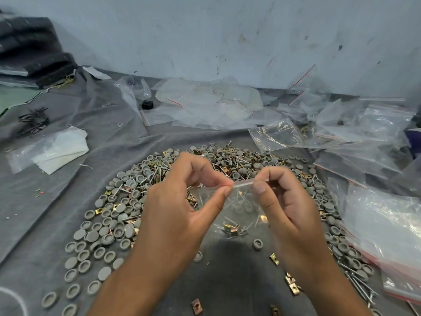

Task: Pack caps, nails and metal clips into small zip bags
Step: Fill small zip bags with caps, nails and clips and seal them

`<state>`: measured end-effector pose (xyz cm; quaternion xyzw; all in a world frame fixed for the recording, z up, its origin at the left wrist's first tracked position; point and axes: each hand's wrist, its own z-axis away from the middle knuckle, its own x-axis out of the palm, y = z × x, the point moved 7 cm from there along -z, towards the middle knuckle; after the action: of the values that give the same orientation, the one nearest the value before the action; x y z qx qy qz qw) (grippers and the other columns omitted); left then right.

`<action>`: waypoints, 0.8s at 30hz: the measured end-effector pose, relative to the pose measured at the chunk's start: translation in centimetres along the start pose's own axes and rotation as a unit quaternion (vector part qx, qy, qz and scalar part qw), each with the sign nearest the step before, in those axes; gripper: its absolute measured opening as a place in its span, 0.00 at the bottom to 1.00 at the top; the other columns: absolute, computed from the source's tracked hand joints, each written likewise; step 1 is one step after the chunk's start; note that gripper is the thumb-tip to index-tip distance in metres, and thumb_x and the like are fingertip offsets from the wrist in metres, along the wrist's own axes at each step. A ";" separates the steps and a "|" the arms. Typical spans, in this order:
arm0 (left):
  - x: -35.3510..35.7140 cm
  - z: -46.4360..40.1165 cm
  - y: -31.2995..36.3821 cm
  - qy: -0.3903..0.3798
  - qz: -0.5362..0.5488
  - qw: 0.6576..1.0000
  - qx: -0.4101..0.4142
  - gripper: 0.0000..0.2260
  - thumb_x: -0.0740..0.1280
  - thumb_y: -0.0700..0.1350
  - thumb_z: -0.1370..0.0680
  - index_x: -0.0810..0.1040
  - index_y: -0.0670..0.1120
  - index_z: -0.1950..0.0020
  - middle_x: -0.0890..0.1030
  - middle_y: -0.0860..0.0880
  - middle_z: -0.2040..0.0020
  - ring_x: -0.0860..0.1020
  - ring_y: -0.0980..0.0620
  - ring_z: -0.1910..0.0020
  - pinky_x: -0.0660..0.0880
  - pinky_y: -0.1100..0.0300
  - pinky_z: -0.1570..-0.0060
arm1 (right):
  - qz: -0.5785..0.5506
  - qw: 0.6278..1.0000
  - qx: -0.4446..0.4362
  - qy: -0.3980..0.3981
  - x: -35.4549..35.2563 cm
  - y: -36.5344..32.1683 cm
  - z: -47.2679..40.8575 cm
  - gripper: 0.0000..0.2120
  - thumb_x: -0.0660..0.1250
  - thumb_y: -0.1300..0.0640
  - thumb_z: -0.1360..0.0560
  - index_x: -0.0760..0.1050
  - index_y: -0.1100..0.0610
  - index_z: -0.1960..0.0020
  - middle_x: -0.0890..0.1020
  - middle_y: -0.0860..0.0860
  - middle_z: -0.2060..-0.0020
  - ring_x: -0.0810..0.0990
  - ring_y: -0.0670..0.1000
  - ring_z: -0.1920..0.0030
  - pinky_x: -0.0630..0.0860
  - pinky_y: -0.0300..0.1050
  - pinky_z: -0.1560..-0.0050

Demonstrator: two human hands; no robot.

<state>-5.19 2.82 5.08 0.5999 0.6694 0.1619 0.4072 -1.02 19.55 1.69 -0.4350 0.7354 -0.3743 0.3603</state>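
Observation:
A small clear zip bag hangs between my hands above the pile. Inside it I see grey caps, nails and brass-coloured metal clips. My left hand pinches the bag's top strip at its left end with thumb and forefinger. My right hand pinches the same strip further right. Below lies a wide heap of grey caps, nails and metal clips on grey cloth.
Empty zip bags with red strips are piled at the right and along the back. A folded white sheet in plastic lies at the left. Black bands and dark fabric sit far left. A pale wall stands behind.

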 end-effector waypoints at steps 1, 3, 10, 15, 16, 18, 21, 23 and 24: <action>-0.1 0.0 -0.3 0.004 0.008 1.000 -0.010 0.14 0.75 0.46 0.25 0.70 0.57 0.52 0.84 0.61 0.54 0.83 0.59 0.51 0.75 0.66 0.57 | -0.020 1.000 0.003 0.006 -0.3 0.1 0.0 0.06 0.63 0.45 0.20 0.76 0.44 0.50 0.78 0.44 0.60 0.76 0.44 0.60 0.75 0.37 0.60; -0.4 -0.1 -0.7 0.014 0.013 1.000 -0.017 0.15 0.75 0.46 0.26 0.68 0.58 0.53 0.84 0.60 0.55 0.83 0.57 0.52 0.75 0.68 0.56 | -0.038 0.999 0.007 0.010 -0.8 0.2 -0.1 0.05 0.63 0.45 0.20 0.76 0.44 0.50 0.78 0.43 0.61 0.75 0.41 0.60 0.74 0.33 0.61; -0.8 0.0 -1.5 0.030 0.027 0.998 -0.050 0.18 0.77 0.50 0.28 0.67 0.56 0.56 0.85 0.61 0.58 0.84 0.57 0.54 0.76 0.57 0.53 | -0.028 0.999 0.012 0.019 -1.5 0.4 -0.5 0.06 0.63 0.45 0.21 0.77 0.44 0.50 0.79 0.43 0.60 0.75 0.41 0.59 0.73 0.33 0.59; -1.1 0.0 -1.7 0.052 0.018 0.997 -0.051 0.21 0.77 0.51 0.29 0.63 0.56 0.61 0.85 0.62 0.60 0.84 0.60 0.55 0.73 0.53 0.54 | -0.010 1.000 0.009 0.013 -1.8 0.6 -0.4 0.04 0.64 0.50 0.19 0.77 0.46 0.50 0.78 0.42 0.61 0.74 0.40 0.61 0.71 0.31 0.60; -1.1 0.0 -1.7 0.054 0.031 0.997 -0.049 0.20 0.77 0.50 0.28 0.64 0.56 0.61 0.86 0.61 0.60 0.85 0.59 0.55 0.74 0.52 0.53 | -0.018 1.000 0.012 0.013 -1.8 0.6 -0.4 0.04 0.64 0.50 0.19 0.77 0.46 0.50 0.78 0.41 0.61 0.75 0.40 0.60 0.72 0.31 0.59; -1.1 0.0 -1.9 0.052 0.050 0.996 -0.046 0.18 0.78 0.50 0.28 0.67 0.57 0.60 0.86 0.60 0.59 0.85 0.58 0.56 0.75 0.49 0.53 | -0.031 0.999 0.015 0.011 -1.7 0.6 -0.4 0.04 0.63 0.51 0.19 0.77 0.45 0.50 0.79 0.41 0.60 0.75 0.40 0.60 0.72 0.31 0.59; -0.9 0.1 -2.2 0.031 0.056 0.997 -0.047 0.19 0.79 0.52 0.30 0.67 0.57 0.60 0.86 0.59 0.61 0.85 0.59 0.55 0.76 0.48 0.51 | -0.033 0.999 0.018 0.005 -1.9 0.5 -0.4 0.04 0.65 0.47 0.19 0.78 0.45 0.50 0.78 0.41 0.61 0.75 0.40 0.61 0.72 0.31 0.60; -0.8 0.1 -2.4 0.022 0.058 0.997 -0.055 0.20 0.79 0.53 0.30 0.66 0.57 0.60 0.86 0.58 0.62 0.85 0.59 0.55 0.75 0.50 0.52 | -0.019 0.999 0.023 -0.009 -2.1 0.5 -0.4 0.07 0.65 0.44 0.20 0.78 0.46 0.50 0.77 0.41 0.62 0.73 0.40 0.62 0.71 0.32 0.61; -0.8 0.1 -2.6 0.021 0.055 0.996 -0.061 0.19 0.79 0.54 0.31 0.67 0.57 0.59 0.86 0.59 0.61 0.85 0.59 0.55 0.75 0.50 0.53 | -0.007 0.999 0.027 -0.020 -2.1 0.5 -0.4 0.08 0.64 0.43 0.21 0.78 0.46 0.50 0.76 0.41 0.63 0.73 0.40 0.62 0.70 0.32 0.61</action>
<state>-6.88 1.41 3.48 0.6063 0.6330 0.2368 0.4191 -0.85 21.71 1.87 -0.4373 0.7149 -0.3877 0.3839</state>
